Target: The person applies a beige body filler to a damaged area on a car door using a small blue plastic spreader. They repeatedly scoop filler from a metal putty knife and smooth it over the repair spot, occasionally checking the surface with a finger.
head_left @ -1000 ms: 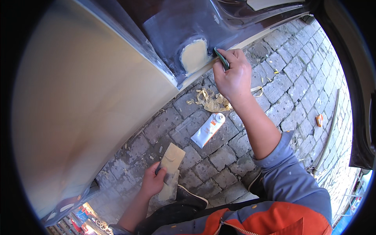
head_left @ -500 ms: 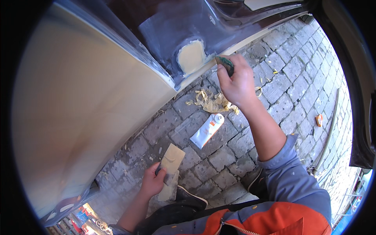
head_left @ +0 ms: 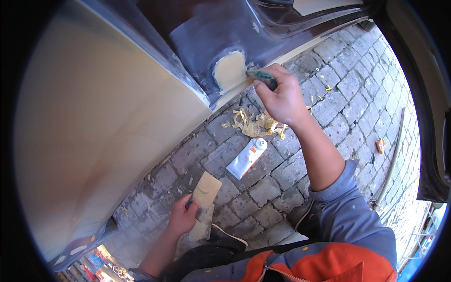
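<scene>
My right hand grips a green-stained putty spreader between thumb and fingers. The spreader's tip is at the right edge of a cream filler patch, low on a dark vehicle panel with a scuffed, hazy surface. Lower down, my left hand is closed around flat beige putty plates, the upper one carrying a smear of putty. Between my hands, a white and orange tube lies on the paving.
Crumpled yellowish masking scraps lie on the grey stone paving below the panel. A large beige panel fills the left side. Farther right are a small orange object and a long thin hose-like strip.
My right hand has moved slightly left, bringing the spreader from the panel's lower edge to the patch's right edge and turning it flatter. My left hand stays nearly still.
</scene>
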A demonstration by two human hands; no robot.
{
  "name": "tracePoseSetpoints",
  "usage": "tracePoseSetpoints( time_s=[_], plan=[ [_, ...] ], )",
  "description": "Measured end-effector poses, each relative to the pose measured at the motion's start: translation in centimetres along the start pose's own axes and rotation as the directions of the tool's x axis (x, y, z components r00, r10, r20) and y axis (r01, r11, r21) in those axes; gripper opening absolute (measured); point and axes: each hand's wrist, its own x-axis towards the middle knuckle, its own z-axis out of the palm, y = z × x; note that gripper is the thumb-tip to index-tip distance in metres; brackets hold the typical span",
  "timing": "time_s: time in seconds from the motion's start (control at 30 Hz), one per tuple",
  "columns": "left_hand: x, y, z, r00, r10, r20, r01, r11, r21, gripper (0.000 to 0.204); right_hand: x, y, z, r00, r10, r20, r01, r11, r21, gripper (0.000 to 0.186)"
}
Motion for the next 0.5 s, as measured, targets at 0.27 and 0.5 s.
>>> tracePoseSetpoints(
  time_s=[0.27,0.5],
  plan=[
    [0.2,-1.2,0.2,0.999,0.038,0.003,-0.038,0.998,-0.048,0.029,-0.1,0.1,1.9,0.964,-0.089,-0.250,0.022,0.966,-0.259,0.024],
    [0.0,-0.4,0.0,1.000,0.014,0.005,-0.014,0.999,-0.035,0.028,-1.1,-0.4,3.5,0.973,-0.023,-0.229,0.017,0.999,-0.030,0.021]
  ],
)
